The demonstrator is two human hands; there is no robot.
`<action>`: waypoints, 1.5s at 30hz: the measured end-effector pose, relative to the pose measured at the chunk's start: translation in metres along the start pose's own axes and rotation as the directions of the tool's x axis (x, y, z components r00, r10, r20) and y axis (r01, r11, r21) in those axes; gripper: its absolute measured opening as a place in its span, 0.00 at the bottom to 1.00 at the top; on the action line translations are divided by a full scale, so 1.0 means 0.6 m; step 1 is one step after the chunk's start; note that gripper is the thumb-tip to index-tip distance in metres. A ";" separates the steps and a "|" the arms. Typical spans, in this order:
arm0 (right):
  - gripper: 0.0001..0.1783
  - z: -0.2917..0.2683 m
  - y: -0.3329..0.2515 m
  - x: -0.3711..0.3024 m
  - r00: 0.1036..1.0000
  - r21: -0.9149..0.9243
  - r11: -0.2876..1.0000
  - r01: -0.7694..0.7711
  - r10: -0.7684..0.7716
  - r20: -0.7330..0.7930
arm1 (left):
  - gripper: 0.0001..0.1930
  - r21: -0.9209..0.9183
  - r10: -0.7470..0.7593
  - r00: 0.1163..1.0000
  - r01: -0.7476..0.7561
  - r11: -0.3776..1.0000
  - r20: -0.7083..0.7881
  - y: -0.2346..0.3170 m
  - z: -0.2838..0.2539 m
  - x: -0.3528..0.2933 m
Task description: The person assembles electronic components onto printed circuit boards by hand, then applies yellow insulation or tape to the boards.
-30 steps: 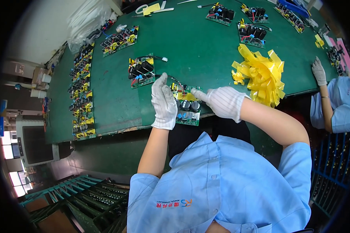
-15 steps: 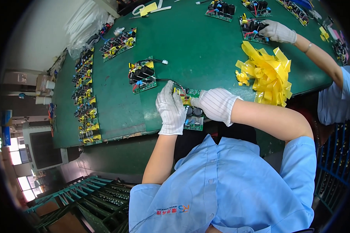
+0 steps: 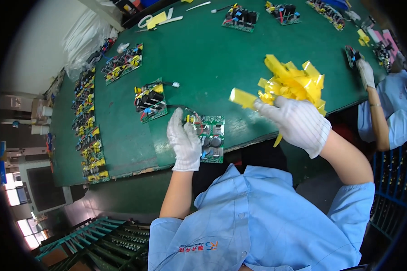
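In front of me a green circuit board (image 3: 217,141) with black capacitors lies at the table's front edge. Gloved in striped white, my left hand (image 3: 184,142) holds its left side, fingers closed along it. My right hand (image 3: 303,126), gloved too, is away to the right, pinching a strip of yellow tape (image 3: 242,97) between thumb and fingers. Just beyond it is a heap of crumpled yellow tape (image 3: 300,83), partly covered by the hand. A second circuit board (image 3: 150,101) sits to the upper left, with a dark cable running toward my left fingers.
Rows of circuit boards (image 3: 87,131) line the green table (image 3: 190,58) at left; another populated board (image 3: 123,63) lies beyond them. More boards (image 3: 240,18) stand at the far side. At right a co-worker's gloved hand (image 3: 365,72) holds a board (image 3: 352,56).
My right hand has moved off the board to the right, carrying a yellow tape strip. The yellow patch between my hands no longer shows on the board. The co-worker's hand and board shifted right.
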State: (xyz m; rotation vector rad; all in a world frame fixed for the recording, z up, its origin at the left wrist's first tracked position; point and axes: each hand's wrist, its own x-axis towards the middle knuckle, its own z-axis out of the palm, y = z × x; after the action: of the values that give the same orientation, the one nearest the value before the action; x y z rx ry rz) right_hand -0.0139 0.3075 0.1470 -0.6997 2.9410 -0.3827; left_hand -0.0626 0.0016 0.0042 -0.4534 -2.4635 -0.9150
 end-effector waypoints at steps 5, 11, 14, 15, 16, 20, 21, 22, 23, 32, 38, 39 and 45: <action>0.30 0.004 0.086 -0.109 0.886 -0.203 0.895 -0.397 0.315 -0.340 | 0.19 -0.199 0.153 0.961 -0.108 0.974 0.229 0.024 -0.043 0.011; 0.30 0.095 0.156 -0.130 0.801 -0.056 0.863 -0.502 0.440 -0.407 | 0.21 -0.048 0.189 0.776 -0.201 0.978 0.601 0.049 -0.078 0.040; 0.31 0.099 0.159 -0.139 0.828 0.024 0.933 -0.360 0.331 -0.453 | 0.22 0.033 0.110 0.732 -0.177 0.984 0.673 0.066 -0.081 0.046; 0.33 0.097 0.157 -0.143 0.854 0.127 0.949 -0.290 0.316 -0.412 | 0.22 0.068 0.065 0.706 -0.159 0.985 0.705 0.073 -0.081 0.049; 0.34 0.095 0.156 -0.152 0.879 0.231 0.947 -0.222 0.297 -0.373 | 0.21 0.087 0.052 0.688 -0.165 0.982 0.723 0.082 -0.081 0.051; 0.33 0.089 0.134 -0.197 0.889 0.366 0.917 -0.157 0.293 -0.351 | 0.20 0.098 0.060 0.710 -0.179 0.979 0.702 0.073 -0.061 0.033; 0.32 0.096 0.129 -0.206 0.853 0.399 0.912 -0.094 0.281 -0.440 | 0.20 0.103 0.068 0.715 -0.194 0.976 0.696 0.070 -0.062 0.036; 0.30 0.101 0.118 -0.215 0.798 0.423 0.889 -0.175 0.380 -0.468 | 0.19 0.038 0.096 0.715 -0.169 0.985 0.693 0.065 -0.066 0.041; 0.30 0.112 0.119 -0.223 0.792 0.430 0.887 -0.165 0.380 -0.479 | 0.18 -0.026 0.122 0.715 -0.144 0.989 0.689 0.064 -0.068 0.049; 0.21 0.222 0.124 -0.282 0.519 0.596 0.779 -0.194 0.597 -0.612 | 0.19 -0.114 0.474 0.829 -0.462 0.879 0.296 0.245 0.096 0.319; 0.22 0.255 0.091 -0.345 0.465 0.675 0.664 -0.320 0.731 -0.499 | 0.32 -0.262 0.771 0.631 -0.732 0.629 0.086 0.320 0.317 0.406; 0.22 0.263 0.085 -0.356 0.438 0.694 0.630 -0.348 0.764 -0.474 | 0.32 -0.300 0.808 0.587 -0.764 0.571 0.045 0.332 0.345 0.414; 0.21 0.300 0.058 -0.384 0.338 0.752 0.495 -0.436 0.864 -0.373 | 0.28 -0.465 0.813 0.562 -0.684 0.561 0.153 0.395 0.494 0.406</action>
State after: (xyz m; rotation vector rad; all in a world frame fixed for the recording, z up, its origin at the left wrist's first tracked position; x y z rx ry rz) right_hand 0.2030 0.4022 -0.0281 1.0771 3.0417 -1.5878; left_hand -0.2508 0.4075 0.0595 -1.8106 -1.9661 -0.9122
